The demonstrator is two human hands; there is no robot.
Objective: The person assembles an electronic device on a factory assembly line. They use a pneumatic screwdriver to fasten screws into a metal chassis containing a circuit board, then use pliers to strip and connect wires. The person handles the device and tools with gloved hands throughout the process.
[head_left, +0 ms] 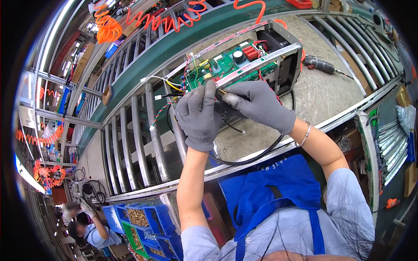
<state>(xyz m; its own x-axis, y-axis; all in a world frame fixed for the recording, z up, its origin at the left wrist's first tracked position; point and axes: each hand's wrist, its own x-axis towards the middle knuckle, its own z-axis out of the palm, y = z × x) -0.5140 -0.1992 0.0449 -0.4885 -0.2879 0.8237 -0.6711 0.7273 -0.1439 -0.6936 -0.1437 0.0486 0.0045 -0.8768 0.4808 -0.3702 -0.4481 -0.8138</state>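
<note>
An open metal chassis with green circuit boards lies on the bench, a dark fan at its far right end. Both my hands wear grey gloves and meet at its near left end. My left hand has its fingers bent and pressed together against that end; what they grip is hidden. My right hand pinches a small brass-coloured piece, too small to name, beside the left fingertips. Loose wires hang out left of my left hand, among them a red-and-green twisted pair. A black cable loops below the hands.
A power screwdriver lies on the bench right of the chassis. Metal rollers run to the left, more to the right. Blue bins of small brass parts stand lower left. Orange coiled hoses hang above. Another person works at far lower left.
</note>
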